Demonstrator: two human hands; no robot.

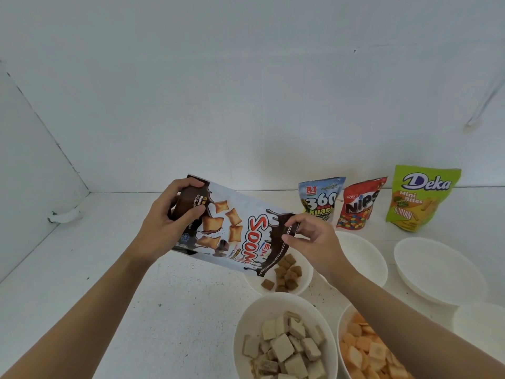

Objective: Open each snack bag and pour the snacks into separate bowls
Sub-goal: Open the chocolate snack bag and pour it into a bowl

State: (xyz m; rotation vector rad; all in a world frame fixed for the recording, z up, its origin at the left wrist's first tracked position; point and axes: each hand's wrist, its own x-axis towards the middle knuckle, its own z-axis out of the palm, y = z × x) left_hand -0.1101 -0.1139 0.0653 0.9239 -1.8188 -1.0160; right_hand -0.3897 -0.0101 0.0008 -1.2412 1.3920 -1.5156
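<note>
Left hand (169,214) and right hand (308,239) grip one Soom bag (235,231) over a bowl (306,280); three more bags (360,205) stand behind.

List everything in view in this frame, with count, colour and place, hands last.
Soom bag: one, white and brown, held tilted over the middle bowl.
Kuaci bag: one, blue, standing at the back wall.
Nips bag: one, red, right of the Kuaci bag.
Deka bag: one, green, furthest right.
Pillow-snack bowl: one, white, brown pieces, under the bag's lower end.
Wafer bowl: one, white, pale squares, near edge.
Cracker bowl: one, white, orange crackers, right of the wafer bowl.
Empty bowls: apparently three, white, right side.
Table: one, white.
Left hand: grips the bag's upper end.
Right hand: pinches its lower edge.
</note>
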